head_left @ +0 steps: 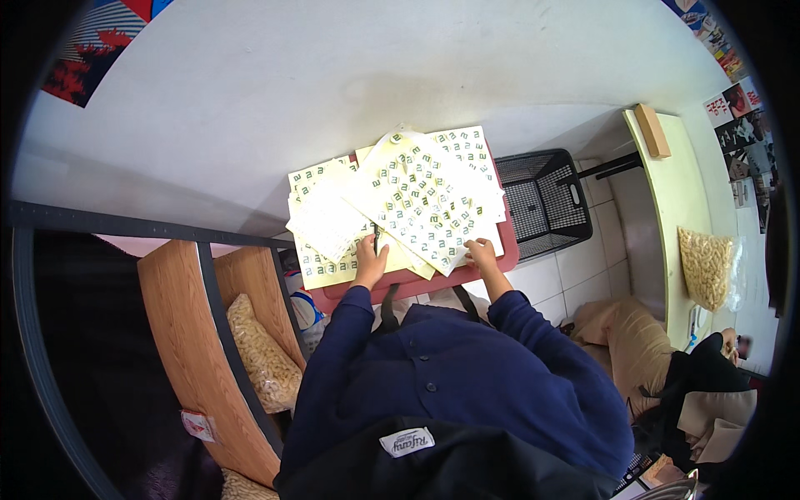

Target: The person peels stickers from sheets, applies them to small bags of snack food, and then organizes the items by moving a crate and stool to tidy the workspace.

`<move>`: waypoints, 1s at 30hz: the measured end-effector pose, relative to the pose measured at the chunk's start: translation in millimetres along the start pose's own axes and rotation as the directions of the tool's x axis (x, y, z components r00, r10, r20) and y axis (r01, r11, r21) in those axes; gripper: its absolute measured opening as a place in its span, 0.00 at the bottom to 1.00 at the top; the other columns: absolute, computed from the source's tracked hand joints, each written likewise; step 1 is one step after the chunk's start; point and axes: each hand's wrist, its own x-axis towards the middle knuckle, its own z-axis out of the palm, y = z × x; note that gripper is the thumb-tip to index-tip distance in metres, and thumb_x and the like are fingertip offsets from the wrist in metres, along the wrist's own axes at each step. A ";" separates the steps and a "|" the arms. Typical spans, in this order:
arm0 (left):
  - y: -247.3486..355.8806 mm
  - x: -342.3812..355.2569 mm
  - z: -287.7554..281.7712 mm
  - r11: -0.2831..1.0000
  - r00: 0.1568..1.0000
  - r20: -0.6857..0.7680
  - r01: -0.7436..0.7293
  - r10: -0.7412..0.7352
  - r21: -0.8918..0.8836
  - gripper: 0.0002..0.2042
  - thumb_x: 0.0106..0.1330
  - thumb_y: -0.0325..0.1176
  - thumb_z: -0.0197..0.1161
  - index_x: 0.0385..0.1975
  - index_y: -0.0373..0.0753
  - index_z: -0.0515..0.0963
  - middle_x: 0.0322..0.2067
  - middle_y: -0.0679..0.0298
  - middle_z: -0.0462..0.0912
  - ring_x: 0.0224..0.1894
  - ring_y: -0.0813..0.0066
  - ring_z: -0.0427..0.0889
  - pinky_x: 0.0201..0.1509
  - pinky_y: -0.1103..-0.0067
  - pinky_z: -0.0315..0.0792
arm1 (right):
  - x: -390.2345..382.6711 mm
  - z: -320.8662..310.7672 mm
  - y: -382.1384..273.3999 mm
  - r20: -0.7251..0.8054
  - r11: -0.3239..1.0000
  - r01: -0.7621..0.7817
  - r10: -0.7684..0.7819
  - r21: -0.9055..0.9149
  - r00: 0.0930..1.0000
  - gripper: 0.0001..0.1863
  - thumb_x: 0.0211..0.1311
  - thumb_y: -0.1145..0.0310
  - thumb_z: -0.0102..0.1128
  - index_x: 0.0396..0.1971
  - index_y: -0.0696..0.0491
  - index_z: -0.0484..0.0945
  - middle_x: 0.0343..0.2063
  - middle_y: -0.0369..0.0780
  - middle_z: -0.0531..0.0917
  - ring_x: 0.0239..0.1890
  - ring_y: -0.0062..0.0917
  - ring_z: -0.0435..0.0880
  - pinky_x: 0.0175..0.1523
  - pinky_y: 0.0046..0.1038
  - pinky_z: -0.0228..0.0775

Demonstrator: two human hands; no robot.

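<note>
Overlapping pale yellow sheets printed with rows of small dark marks cover a red tabletop in front of me. The upper sheet lies askew across the others, washed out by glare in places. My left hand is closed around a small dark, slim object at the lower middle of the sheets; I cannot make out what it is. My right hand has its fingers curled at the lower right edge of the upper sheet; whether they grip it is unclear.
A black mesh basket is right of the red top. A pale shelf carries a bag of beige puffed snacks. Wooden shelves with another bag stand left. Another person sits at my right. A white wall rises ahead.
</note>
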 end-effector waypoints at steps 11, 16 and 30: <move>30.5 7.9 -11.1 0.984 0.999 0.025 0.042 -0.047 0.175 0.16 0.48 0.22 0.54 0.39 0.31 0.62 0.36 0.50 0.65 0.40 0.55 0.67 0.45 0.69 0.63 | -22.5 3.4 -23.1 0.260 0.932 0.119 -0.215 0.341 0.941 0.13 0.51 0.72 0.53 0.38 0.54 0.68 0.32 0.37 0.75 0.30 0.23 0.76 0.31 0.23 0.71; 20.3 3.4 -12.6 0.992 0.998 0.050 0.044 -0.050 0.120 0.14 0.47 0.19 0.52 0.37 0.32 0.64 0.33 0.52 0.66 0.37 0.57 0.69 0.42 0.70 0.64 | -13.1 -1.9 -19.3 0.199 0.896 0.356 -0.412 0.264 0.889 0.14 0.52 0.75 0.51 0.41 0.57 0.68 0.32 0.37 0.77 0.29 0.20 0.77 0.29 0.22 0.72; -10.4 -20.6 -45.1 0.999 0.998 -0.060 0.026 -0.024 0.039 0.13 0.47 0.19 0.50 0.35 0.32 0.64 0.31 0.54 0.67 0.35 0.59 0.68 0.39 0.72 0.65 | -29.7 -145.5 -13.4 0.250 0.781 0.270 -0.472 0.563 0.845 0.17 0.52 0.78 0.50 0.44 0.60 0.64 0.43 0.42 0.72 0.44 0.26 0.72 0.52 0.27 0.62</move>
